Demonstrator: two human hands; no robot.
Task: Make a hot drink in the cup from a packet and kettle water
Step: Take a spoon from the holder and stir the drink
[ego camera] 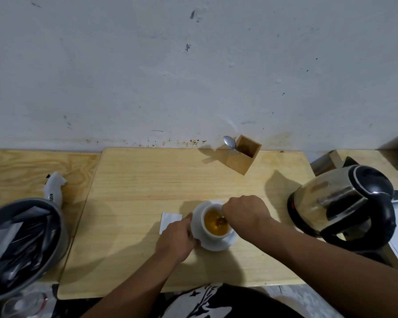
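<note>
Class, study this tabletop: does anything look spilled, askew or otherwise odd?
No spill shows around the cup or saucer. The wooden holder looks tilted, possibly lens distortion, and brown specks stain the wall behind it.

The right hand [246, 214] is hiding the spoon's handle above the cup [215, 223], while the picture's left edge is cutting off the grey bowl [21, 244] of dark, blurred packets.

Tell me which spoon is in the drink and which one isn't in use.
The spoon in the cup, held by the right hand, sits in the amber drink. The spoon in the wooden holder stands unused by the wall.
</note>
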